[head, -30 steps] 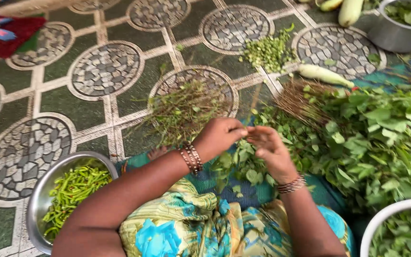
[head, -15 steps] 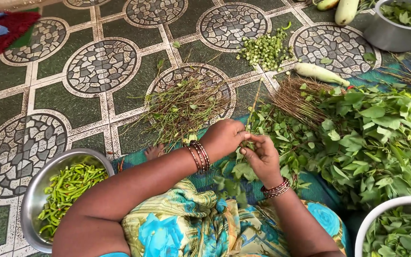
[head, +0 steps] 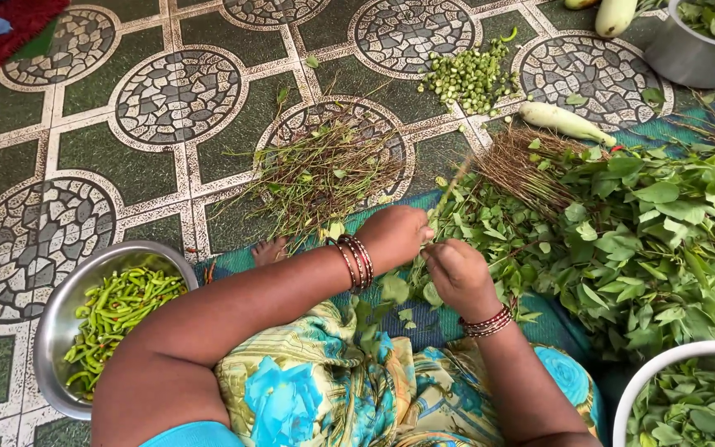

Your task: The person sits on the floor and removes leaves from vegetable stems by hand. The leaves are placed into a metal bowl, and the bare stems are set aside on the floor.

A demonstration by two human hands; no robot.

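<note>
Here my left hand [head: 395, 234] and right hand [head: 455, 271] meet over the leafy greens [head: 622, 240], both pinched on one thin stem [head: 450, 189], though I can't quite tell how my fingertips grip it. I'm stripping leaves; next calls for sliding them off and tossing the bare stalk onto the stem pile [head: 324, 170].
</note>
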